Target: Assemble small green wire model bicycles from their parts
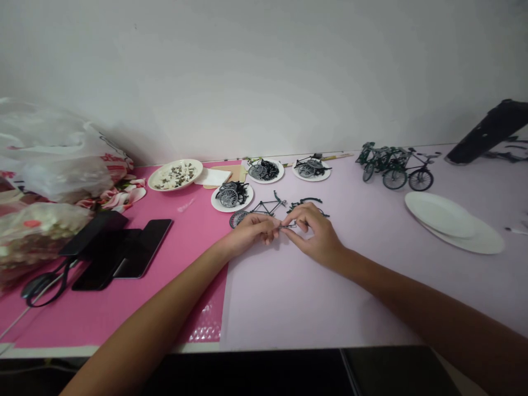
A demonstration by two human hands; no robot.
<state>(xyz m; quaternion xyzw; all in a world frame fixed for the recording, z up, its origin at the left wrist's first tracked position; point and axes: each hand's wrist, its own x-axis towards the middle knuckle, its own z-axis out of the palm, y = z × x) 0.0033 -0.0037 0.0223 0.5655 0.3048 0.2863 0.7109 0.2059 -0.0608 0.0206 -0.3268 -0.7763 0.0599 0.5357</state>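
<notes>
My left hand (256, 230) and my right hand (315, 228) meet over the light part of the table. Both are closed in a pinch on a small thin dark bicycle part (289, 225), mostly hidden by the fingers. Just beyond them lie a miniature bicycle frame (268, 207), a dark spoked wheel (238, 219) partly behind my left hand, and curved dark pieces (310, 200) behind my right hand. Close by is a small white plate (218, 207) heaped with miniature wheels (231, 194).
Two more plates of bicycle parts (264, 170) (311, 167) stand near the wall. Assembled miniature bicycles (396, 165) stand back right, beyond oval white plates (487, 242). Left are a bowl (154, 181), phones (142, 247) and plastic bags (53, 148). A black cylinder (487, 132) leans far right.
</notes>
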